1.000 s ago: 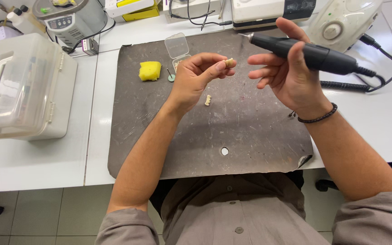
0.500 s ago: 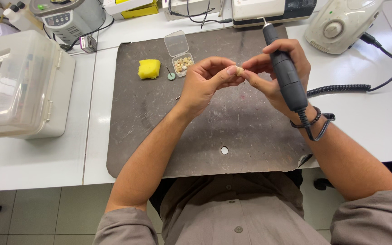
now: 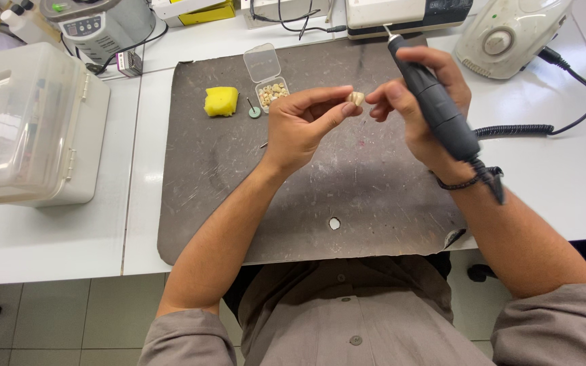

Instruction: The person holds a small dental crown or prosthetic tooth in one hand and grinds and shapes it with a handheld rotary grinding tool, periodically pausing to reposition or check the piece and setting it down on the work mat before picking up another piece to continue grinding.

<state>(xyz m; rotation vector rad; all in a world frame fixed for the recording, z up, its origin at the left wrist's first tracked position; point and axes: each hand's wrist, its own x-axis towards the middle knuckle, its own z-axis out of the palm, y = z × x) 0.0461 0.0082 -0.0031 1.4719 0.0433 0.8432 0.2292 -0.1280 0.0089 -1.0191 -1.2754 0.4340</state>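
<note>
I see my left hand pinching a small cream tooth-shaped piece between thumb and fingertips, lifted above the dark scuffed rubber work mat. My right hand is wrapped around a black pen-like rotary handpiece, its tip pointing away toward the far mat edge, and its fingertips meet the piece. The small clear plastic box of similar pieces and the yellow sponge sit left, well apart. The near half of the mat lies open.
</note>
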